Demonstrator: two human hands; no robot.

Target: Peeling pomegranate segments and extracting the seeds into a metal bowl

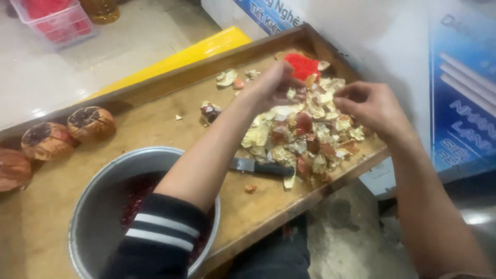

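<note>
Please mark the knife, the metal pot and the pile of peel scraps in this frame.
knife (pixel 261 167): head view, on the blade near the black handle.
metal pot (pixel 103 178): head view, on the bare inner wall, left side.
pile of peel scraps (pixel 320 132): head view, on the middle of the heap.

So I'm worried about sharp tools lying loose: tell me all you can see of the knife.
The knife lies flat on the wooden tray, between the metal pot and the peel heap. Its dark handle points toward the heap, its grey blade toward the pot. Neither hand touches it; the left forearm crosses just above its blade.
</note>
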